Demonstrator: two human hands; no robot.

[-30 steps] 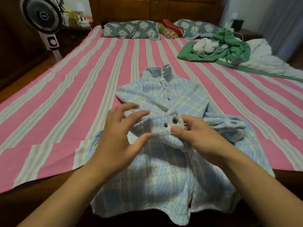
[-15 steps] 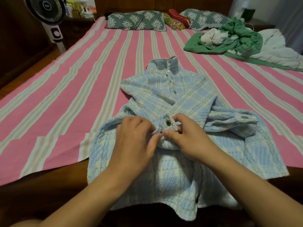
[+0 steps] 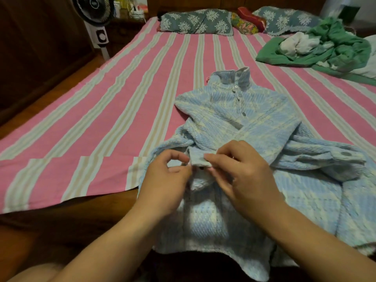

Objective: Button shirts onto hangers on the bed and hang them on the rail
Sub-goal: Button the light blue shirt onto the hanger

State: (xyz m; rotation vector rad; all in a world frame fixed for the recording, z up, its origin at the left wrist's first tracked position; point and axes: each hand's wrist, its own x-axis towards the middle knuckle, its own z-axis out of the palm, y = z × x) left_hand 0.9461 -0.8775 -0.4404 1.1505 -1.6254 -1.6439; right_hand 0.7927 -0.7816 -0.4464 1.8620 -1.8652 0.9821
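A light blue and cream checked shirt (image 3: 262,127) lies front up on the pink striped bed (image 3: 122,123), collar towards the pillows, its hem hanging over the near edge. The upper buttons are fastened. A sleeve cuff lies folded across the shirt's middle. My left hand (image 3: 168,182) pinches the cuff's left end. My right hand (image 3: 240,176) pinches its right end, with a dark button showing between the two hands. Any hanger is hidden inside the shirt, and no rail is in view.
A green and white heap of clothes (image 3: 317,47) lies at the bed's far right. Two patterned pillows (image 3: 195,21) and a red one sit against the headboard. A standing fan (image 3: 97,21) is at the far left beside the bed. A dark wooden bed frame (image 3: 67,220) runs below the sheet.
The cuff has gone down from a raised bunch to lie low on the shirt. Both hands followed it down and now pinch its two ends; the left hand closed from open fingers.
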